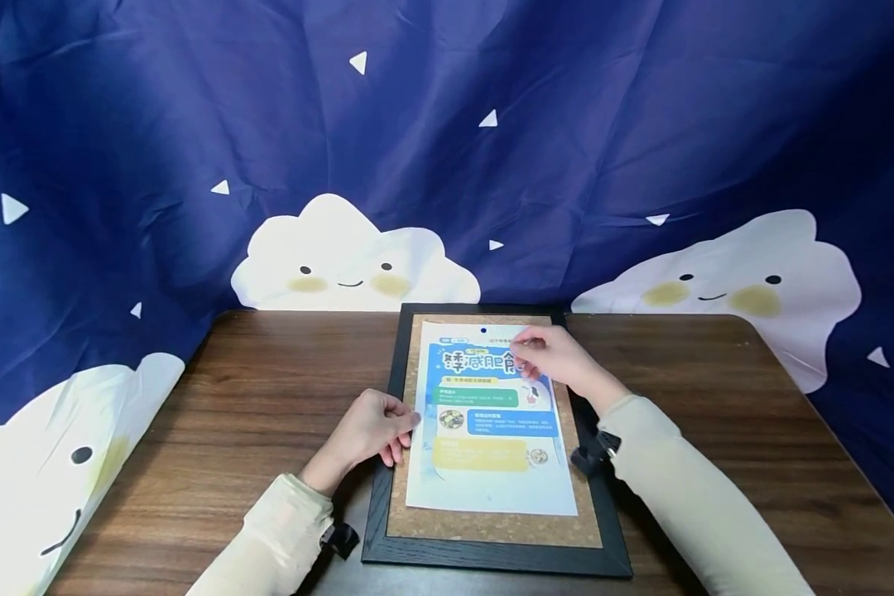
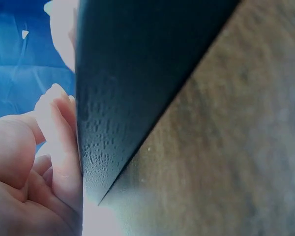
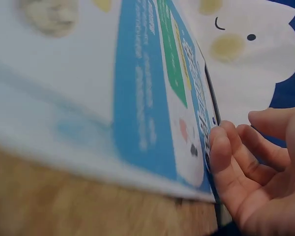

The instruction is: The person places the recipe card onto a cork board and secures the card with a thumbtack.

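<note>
While atop corkboard (image 1: pixel 492 530), poster (image 1: pixel 495 422) between hands (image 1: pixel 372 426) (image 1: pixel 555 356)

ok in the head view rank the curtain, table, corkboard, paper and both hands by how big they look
Largest to smallest:
1. Curtain
2. Table
3. Corkboard
4. Paper
5. Left hand and right hand: too alike to rank

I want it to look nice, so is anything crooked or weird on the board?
Nothing stands out. The printed sheet lies roughly straight on the corkboard, inside its black frame, and I see no rip or spill. The right hand covers part of the big title, so I can't check that bit.
</note>
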Available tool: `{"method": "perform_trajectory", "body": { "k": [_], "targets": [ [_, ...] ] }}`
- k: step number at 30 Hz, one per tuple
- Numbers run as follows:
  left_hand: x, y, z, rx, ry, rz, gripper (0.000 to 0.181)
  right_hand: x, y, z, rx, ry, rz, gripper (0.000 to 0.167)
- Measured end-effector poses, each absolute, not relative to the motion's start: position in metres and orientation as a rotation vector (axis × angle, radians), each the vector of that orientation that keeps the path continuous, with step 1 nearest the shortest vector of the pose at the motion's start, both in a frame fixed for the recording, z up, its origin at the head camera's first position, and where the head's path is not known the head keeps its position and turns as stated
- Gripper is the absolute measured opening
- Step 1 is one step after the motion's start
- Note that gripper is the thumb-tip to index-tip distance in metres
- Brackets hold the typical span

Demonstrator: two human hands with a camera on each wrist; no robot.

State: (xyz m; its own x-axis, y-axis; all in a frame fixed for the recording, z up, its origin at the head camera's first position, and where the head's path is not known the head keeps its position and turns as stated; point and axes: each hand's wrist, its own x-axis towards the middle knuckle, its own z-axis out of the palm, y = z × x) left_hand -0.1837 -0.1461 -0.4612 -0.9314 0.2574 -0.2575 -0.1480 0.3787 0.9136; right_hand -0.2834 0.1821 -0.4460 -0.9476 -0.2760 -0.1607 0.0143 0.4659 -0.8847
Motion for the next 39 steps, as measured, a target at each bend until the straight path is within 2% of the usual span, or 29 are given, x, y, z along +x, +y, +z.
{"method": "perform_trajectory", "body": {
  "k": [10,21,32,39],
  "targets": [
    [-0.183,-0.146,-0.462,0.079,2.316,1.549,0.017,-0.225,0.246,-0.438,-0.311,2.577,-1.508,0.033],
    [-0.184,-0.147,-0.464,0.093,2.303,1.557,0.016,-0.177,0.312,-0.441,-0.018,2.813,-1.267,0.035],
    [-0.182,-0.148,-0.460,0.112,2.297,1.544,0.014,-0.165,0.340,-0.454,0.040,2.816,-1.191,0.025],
    [-0.183,-0.148,-0.460,0.114,2.296,1.536,0.014,-0.169,0.337,-0.456,0.108,2.857,-1.054,0.031]
  ]
}}
